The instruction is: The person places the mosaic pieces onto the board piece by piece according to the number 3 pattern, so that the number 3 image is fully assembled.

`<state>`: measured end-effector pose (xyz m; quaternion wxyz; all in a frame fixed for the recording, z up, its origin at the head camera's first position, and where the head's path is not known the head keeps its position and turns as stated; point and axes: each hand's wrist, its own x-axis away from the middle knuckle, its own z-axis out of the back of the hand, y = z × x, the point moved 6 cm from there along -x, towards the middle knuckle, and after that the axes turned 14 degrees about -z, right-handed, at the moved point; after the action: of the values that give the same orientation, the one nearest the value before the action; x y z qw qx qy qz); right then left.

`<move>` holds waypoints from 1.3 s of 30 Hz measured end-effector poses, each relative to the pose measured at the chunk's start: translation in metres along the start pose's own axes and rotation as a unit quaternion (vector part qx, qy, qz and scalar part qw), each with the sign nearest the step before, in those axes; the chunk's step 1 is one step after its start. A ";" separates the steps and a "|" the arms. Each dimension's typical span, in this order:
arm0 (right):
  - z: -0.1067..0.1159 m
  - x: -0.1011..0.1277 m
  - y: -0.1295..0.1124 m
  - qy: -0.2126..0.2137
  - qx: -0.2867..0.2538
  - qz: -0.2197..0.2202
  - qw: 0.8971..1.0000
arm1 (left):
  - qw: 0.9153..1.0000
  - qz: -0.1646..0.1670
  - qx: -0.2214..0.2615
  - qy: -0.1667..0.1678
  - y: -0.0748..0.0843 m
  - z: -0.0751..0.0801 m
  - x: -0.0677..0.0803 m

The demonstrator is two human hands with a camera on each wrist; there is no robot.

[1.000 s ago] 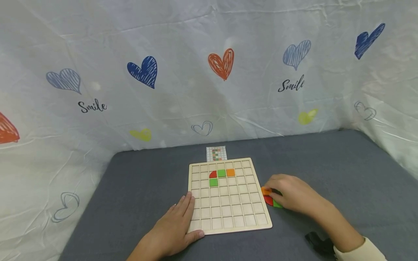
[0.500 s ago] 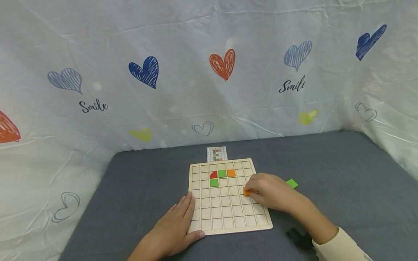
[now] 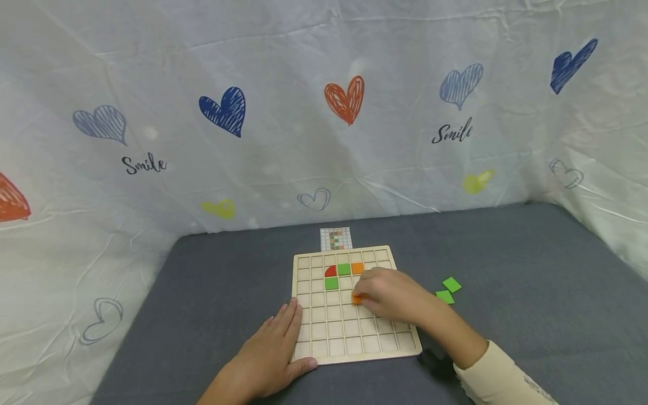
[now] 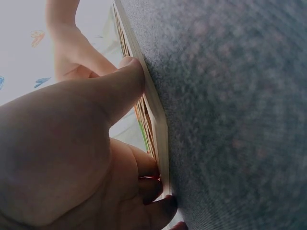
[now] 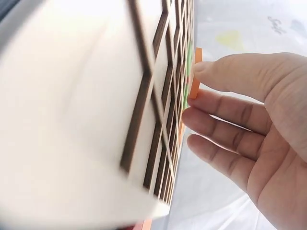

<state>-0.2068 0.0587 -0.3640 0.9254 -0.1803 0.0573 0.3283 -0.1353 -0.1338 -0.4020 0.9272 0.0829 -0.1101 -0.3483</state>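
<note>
A wooden grid board (image 3: 334,343) lies on the dark cloth. My left hand (image 3: 265,351) rests at its near left corner, fingers straight along the left edge and thumb on the near edge. Over the middle of the grid, my right hand (image 3: 392,295) pinches an orange tile (image 5: 196,74) between thumb and index finger; the other fingers are extended in the right wrist view. Set in the upper cells are a red quarter-circle tile (image 3: 331,271), a green tile (image 3: 343,269) and an orange square tile (image 3: 357,268) in one row, with another green tile (image 3: 331,283) below the red one.
Two loose green tiles (image 3: 452,284) lie on the cloth right of the board, beside the right forearm. A small printed pattern card (image 3: 336,239) sits behind the board's far edge. A white sheet with drawn hearts (image 3: 344,100) hangs behind the table.
My right hand has taken the orange tile from the pieces at the right and carried it left over the board. Two green tiles there are now uncovered. My left hand stays put.
</note>
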 end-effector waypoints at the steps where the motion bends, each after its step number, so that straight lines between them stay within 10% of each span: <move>1: -0.001 -0.002 -0.002 -0.002 -0.001 0.001 1.000 | 1.000 0.000 0.000 0.000 0.000 0.000 0.000; 39: -0.024 -0.040 -0.033 -0.031 0.045 0.009 0.998 | 0.999 -0.017 -0.017 0.023 0.004 0.004 0.000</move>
<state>-0.2168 0.0032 -0.3674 0.9309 -0.1276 0.0444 0.3393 -0.1340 -0.1312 -0.3970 0.9245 0.0766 -0.0817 -0.3643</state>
